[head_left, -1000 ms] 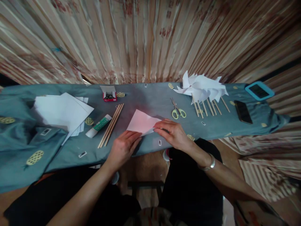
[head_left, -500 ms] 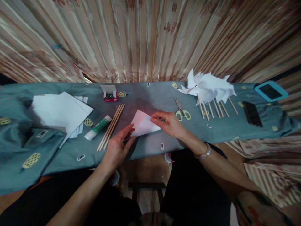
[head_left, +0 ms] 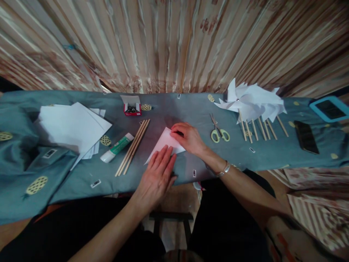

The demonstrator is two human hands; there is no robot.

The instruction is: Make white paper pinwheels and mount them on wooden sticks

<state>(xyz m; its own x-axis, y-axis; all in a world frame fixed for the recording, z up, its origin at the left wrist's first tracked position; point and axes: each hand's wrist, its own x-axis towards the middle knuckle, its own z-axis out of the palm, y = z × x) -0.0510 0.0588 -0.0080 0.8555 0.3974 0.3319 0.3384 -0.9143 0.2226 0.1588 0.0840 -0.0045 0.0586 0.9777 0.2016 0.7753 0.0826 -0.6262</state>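
Observation:
A white sheet of paper (head_left: 160,142), folded into a triangle, lies on the cloth in front of me. My left hand (head_left: 159,169) rests flat on its near edge with the fingers stretched out. At the paper's upper corner, my right hand (head_left: 188,137) pinches it between thumb and fingers; the fingertips partly cover that corner. Left of the paper lie several wooden sticks (head_left: 133,147) and a green and white glue stick (head_left: 117,147). A pair of scissors (head_left: 219,133) with pale green handles is to the right of my right hand.
Stacked white paper sheets (head_left: 71,127) lie at the left. A small red box (head_left: 132,109) of dark pins stands open toward the back. White paper pinwheels (head_left: 253,100) on sticks, a black phone (head_left: 306,136) and a blue-framed device (head_left: 329,108) are at the right. A curtain (head_left: 152,47) hangs behind.
The paper has gone from partly folded to a flat triangle. My left hand has moved right from its left corner and now lies flat on it. The view has shifted slightly.

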